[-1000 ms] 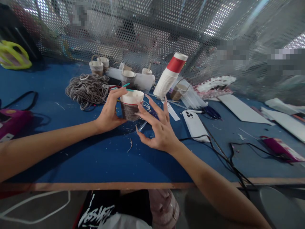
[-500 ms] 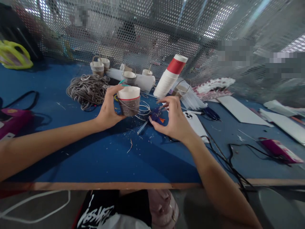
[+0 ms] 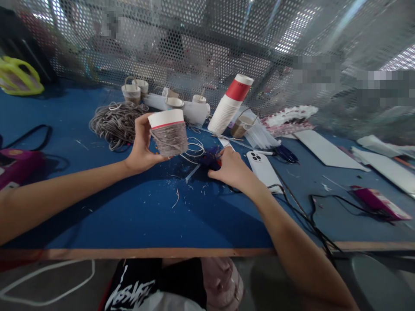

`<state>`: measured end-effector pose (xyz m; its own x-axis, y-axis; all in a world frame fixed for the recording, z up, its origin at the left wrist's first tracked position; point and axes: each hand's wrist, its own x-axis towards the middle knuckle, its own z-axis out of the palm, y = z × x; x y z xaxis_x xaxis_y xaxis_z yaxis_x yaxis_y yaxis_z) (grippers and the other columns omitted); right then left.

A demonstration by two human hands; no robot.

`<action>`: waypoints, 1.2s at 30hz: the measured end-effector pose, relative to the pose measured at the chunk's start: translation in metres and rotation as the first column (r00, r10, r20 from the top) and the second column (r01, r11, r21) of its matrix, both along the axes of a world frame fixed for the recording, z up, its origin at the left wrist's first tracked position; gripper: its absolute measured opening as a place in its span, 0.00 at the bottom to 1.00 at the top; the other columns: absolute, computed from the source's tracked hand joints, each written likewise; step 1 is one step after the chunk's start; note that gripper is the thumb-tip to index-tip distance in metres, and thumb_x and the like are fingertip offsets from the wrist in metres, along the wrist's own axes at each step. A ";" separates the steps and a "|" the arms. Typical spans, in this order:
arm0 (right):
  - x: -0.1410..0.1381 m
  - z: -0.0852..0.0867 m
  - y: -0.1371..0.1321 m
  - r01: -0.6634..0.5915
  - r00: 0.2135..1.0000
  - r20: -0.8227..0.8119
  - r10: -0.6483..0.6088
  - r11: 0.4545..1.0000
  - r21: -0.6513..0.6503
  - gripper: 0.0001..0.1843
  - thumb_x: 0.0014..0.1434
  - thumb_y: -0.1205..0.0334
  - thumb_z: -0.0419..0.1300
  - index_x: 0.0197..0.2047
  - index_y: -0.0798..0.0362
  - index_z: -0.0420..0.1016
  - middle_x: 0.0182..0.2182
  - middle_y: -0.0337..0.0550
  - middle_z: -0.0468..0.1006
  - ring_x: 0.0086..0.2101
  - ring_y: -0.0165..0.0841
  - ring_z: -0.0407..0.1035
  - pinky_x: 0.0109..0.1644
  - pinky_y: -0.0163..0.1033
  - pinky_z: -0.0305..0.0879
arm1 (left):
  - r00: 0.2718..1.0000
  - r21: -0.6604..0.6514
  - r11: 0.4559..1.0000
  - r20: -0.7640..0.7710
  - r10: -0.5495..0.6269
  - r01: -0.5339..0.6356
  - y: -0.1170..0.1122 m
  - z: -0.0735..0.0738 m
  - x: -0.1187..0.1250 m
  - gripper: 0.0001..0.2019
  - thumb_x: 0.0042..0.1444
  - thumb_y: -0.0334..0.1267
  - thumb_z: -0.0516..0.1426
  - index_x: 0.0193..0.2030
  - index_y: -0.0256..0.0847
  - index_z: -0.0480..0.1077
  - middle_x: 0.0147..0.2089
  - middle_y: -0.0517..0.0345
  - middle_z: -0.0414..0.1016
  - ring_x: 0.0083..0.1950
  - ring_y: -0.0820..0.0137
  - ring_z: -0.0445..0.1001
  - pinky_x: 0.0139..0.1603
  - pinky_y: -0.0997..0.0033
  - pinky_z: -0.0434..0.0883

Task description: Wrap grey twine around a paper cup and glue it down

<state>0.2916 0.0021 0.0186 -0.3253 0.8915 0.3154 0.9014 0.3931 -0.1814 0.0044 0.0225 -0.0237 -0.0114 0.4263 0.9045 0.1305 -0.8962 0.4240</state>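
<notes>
My left hand (image 3: 140,147) grips a white paper cup (image 3: 168,131) whose lower part is wound with grey-brown cord; it is lifted above the blue table (image 3: 129,216). Thin cord loops (image 3: 194,149) trail from the cup to the table. My right hand (image 3: 231,169) lies on the table with its fingers curled over a small dark purple object with an orange bit (image 3: 211,160); what that object is I cannot make out. A white phone (image 3: 263,166) lies just right of that hand.
A heap of grey cord (image 3: 117,121) lies behind the left hand. Several small wrapped cups (image 3: 131,91) stand at the back, beside a leaning stack of paper cups (image 3: 228,106). Black cables (image 3: 308,211) cross the right side. A perforated metal screen (image 3: 207,43) closes the back.
My left hand has raised and tilted the cup toward me. My right hand left the cup, moved to the table and closed over the purple object.
</notes>
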 end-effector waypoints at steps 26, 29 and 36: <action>-0.014 0.054 -0.012 -0.148 0.549 -0.812 -0.197 0.933 -0.327 0.28 0.45 0.47 0.71 0.42 0.48 0.63 0.16 0.30 0.69 0.11 0.30 0.60 0.13 0.42 0.66 | 0.835 0.144 0.917 -0.381 0.398 -0.371 -0.022 0.016 0.004 0.38 0.48 0.34 0.66 0.65 0.44 0.55 0.58 0.46 0.63 0.62 0.55 0.66 0.65 0.46 0.70; -0.014 0.056 -0.013 -0.170 0.592 -0.800 -0.094 0.956 -0.238 0.28 0.39 0.50 0.77 0.35 0.48 0.65 0.18 0.32 0.71 0.12 0.28 0.60 0.14 0.42 0.67 | 0.828 0.141 0.920 -0.401 0.391 -0.366 -0.021 0.017 0.004 0.37 0.48 0.32 0.65 0.64 0.44 0.56 0.58 0.47 0.63 0.61 0.56 0.66 0.64 0.47 0.70; -0.021 0.052 -0.028 -0.279 0.505 -0.863 0.003 0.947 -0.159 0.33 0.44 0.50 0.76 0.47 0.45 0.63 0.23 0.29 0.75 0.11 0.25 0.61 0.10 0.35 0.63 | 0.798 0.098 0.914 -0.456 0.394 -0.395 -0.021 0.016 0.003 0.39 0.46 0.33 0.66 0.65 0.43 0.56 0.58 0.46 0.64 0.61 0.55 0.67 0.64 0.45 0.71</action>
